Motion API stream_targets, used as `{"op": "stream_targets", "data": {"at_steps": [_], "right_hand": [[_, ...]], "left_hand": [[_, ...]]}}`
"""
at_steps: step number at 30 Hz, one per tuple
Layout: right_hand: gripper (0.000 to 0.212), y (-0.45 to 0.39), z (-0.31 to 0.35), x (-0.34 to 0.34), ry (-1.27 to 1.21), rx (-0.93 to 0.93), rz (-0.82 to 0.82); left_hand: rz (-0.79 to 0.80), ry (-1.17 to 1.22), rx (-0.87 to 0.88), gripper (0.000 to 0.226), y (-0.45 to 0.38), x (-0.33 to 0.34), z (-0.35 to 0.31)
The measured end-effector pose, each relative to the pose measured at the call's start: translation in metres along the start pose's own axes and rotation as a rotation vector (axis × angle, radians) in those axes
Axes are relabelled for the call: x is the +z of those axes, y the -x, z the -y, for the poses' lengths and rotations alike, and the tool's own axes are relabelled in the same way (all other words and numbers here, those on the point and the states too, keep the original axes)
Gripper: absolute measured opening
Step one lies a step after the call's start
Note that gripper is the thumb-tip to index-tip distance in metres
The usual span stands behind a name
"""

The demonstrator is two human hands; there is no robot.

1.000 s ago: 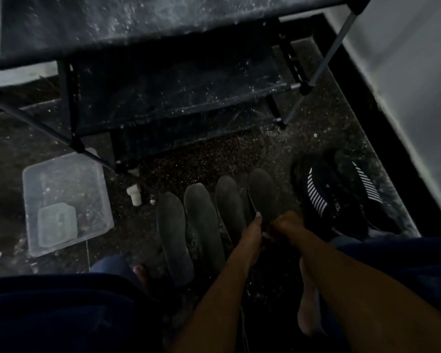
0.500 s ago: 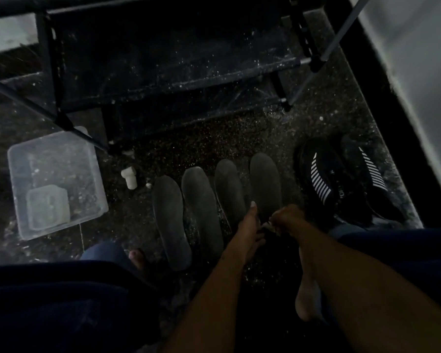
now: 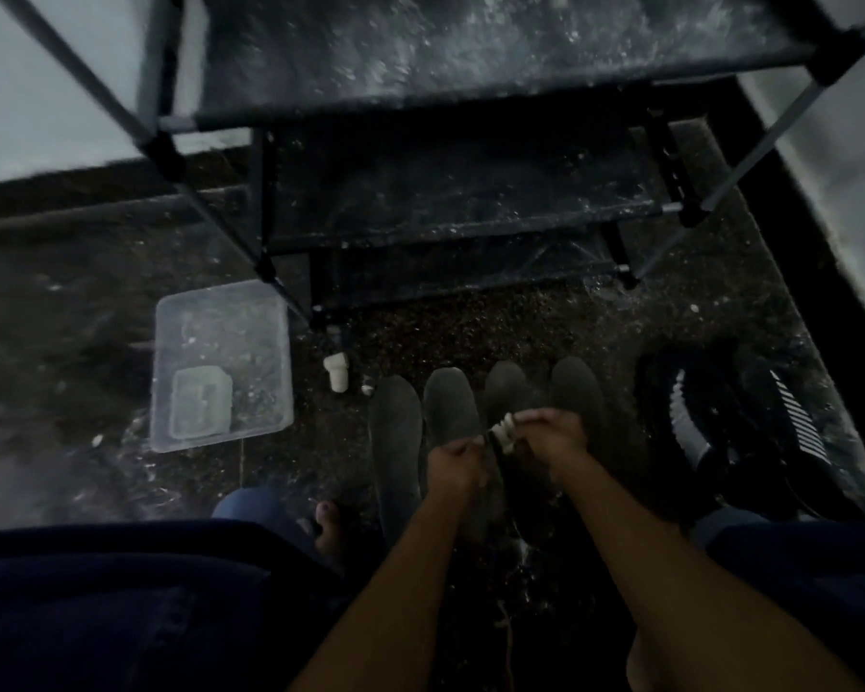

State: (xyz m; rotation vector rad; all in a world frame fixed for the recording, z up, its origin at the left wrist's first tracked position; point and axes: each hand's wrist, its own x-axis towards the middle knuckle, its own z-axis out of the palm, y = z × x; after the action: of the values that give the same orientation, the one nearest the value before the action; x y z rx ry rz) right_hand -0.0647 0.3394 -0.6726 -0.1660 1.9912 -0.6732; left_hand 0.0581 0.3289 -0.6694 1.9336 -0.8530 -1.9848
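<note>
Several grey insoles lie side by side on the dark speckled floor. Over their near ends my left hand and my right hand hold a small pale bunched thing, maybe a coiled shoelace, between them. A dark shoe sits just under both hands, mostly hidden. My right fingers are curled over the pale bundle. My left fingers pinch at its left side.
A black pair of sneakers with white stripes stands at the right by the wall. A clear plastic box with a small lid inside lies at left. A dusty metal shoe rack fills the top. A small white cap lies near the rack's foot.
The view has tilted up, showing more of the rack. My hands have lifted slightly and the pale bundle now shows between them.
</note>
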Motion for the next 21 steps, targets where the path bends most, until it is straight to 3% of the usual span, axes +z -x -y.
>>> {"op": "stream_targets", "data": {"at_steps": [6, 9, 13, 15, 21], "right_hand": [[0.021, 0.053, 0.052, 0.086, -0.036, -0.239, 0.256], [0.015, 0.070, 0.072, 0.125, -0.062, -0.314, 0.349], [0.030, 0.089, 0.093, 0.181, -0.052, -0.338, 0.507], [0.036, 0.094, 0.099, 0.206, -0.022, -0.337, 0.565], [0.034, 0.091, 0.086, 0.235, 0.197, -0.508, 0.588]], "left_hand": [[-0.169, 0.457, 0.105, 0.006, 0.016, -0.071, -0.049], [-0.276, 0.445, 0.144, 0.002, 0.013, -0.113, -0.069], [-0.584, 0.396, 0.147, 0.018, -0.003, -0.162, -0.087], [-0.694, 0.327, 0.170, 0.014, -0.013, -0.185, -0.091], [-0.899, 0.301, 0.085, 0.023, -0.046, -0.257, -0.088]]}}
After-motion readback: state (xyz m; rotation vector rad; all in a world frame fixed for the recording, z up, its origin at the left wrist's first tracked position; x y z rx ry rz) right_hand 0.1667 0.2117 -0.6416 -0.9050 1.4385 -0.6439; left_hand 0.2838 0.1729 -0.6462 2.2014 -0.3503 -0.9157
